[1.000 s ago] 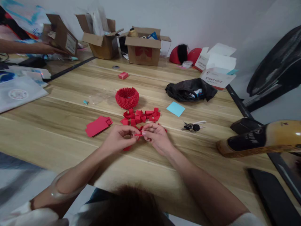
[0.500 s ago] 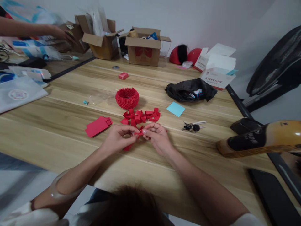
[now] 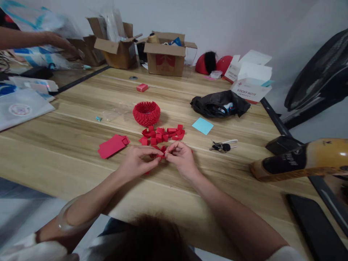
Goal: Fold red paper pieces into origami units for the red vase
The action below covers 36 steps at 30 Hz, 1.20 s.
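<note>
My left hand (image 3: 138,162) and my right hand (image 3: 181,159) meet over the table, fingertips pinched together on one small red paper piece (image 3: 162,154). Its folds are mostly covered by my fingers. Just beyond them lies a loose heap of small folded red paper pieces (image 3: 159,137). Behind the heap stands a round red bowl (image 3: 146,115) built from many pointed paper units. A stack of flat red paper slips (image 3: 112,146) rests left of my left hand. Part of another red slip shows under my left fingers.
Keys (image 3: 223,146), a blue paper square (image 3: 202,125) and a black plastic bag (image 3: 220,104) lie to the right. A bottle (image 3: 301,159) and a phone (image 3: 315,224) are nearer. Cardboard boxes (image 3: 164,59) line the wall. At far left is another person's arm (image 3: 29,38).
My fingertips have drawn closer together around the red paper piece. The other person's arm has shifted slightly lower at the far left.
</note>
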{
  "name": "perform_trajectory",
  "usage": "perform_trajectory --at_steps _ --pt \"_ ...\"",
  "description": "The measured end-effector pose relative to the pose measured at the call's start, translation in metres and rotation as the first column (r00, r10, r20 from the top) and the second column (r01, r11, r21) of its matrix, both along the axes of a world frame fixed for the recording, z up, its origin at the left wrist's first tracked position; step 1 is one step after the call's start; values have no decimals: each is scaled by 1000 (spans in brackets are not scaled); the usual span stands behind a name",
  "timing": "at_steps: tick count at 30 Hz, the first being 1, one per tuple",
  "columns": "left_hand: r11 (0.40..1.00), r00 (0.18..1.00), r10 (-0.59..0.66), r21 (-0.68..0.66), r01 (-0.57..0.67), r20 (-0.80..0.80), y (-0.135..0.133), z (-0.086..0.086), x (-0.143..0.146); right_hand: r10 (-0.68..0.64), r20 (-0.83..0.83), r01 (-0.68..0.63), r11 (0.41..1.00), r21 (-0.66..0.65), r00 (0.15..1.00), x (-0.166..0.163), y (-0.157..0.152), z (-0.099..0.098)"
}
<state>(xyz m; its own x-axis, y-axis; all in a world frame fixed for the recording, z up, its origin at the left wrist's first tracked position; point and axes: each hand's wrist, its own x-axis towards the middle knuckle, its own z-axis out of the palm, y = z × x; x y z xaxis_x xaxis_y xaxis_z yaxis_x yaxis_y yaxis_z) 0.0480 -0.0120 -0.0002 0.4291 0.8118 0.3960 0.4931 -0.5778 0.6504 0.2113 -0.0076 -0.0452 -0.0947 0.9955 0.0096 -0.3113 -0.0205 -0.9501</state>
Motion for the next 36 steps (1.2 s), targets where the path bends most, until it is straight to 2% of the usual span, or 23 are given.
perform_trajectory --at_steps 2,7,16,23,28,36 --pt "1000 1000 14 -10 -14 -8 1 0 -1 5 1 -5 1000 6 1000 0 0 0" --pt "998 998 66 -25 -66 15 1 -1 -4 59 -131 -64 997 -39 990 -1 1 -4" --pt "993 1000 -10 118 10 -5 3 0 -4 52 -188 -72 992 -101 981 -1 1 1" --pt "999 999 -31 27 31 -21 0 4 -2 87 -178 -100 993 -65 980 -1 1 1" --pt "997 999 -29 -64 32 39 -2 5 0 81 -160 -90 995 -51 984 -1 1 0" --pt "990 989 -143 9 143 24 1 2 -2 51 -157 -55 998 -24 986 -2 0 -5"
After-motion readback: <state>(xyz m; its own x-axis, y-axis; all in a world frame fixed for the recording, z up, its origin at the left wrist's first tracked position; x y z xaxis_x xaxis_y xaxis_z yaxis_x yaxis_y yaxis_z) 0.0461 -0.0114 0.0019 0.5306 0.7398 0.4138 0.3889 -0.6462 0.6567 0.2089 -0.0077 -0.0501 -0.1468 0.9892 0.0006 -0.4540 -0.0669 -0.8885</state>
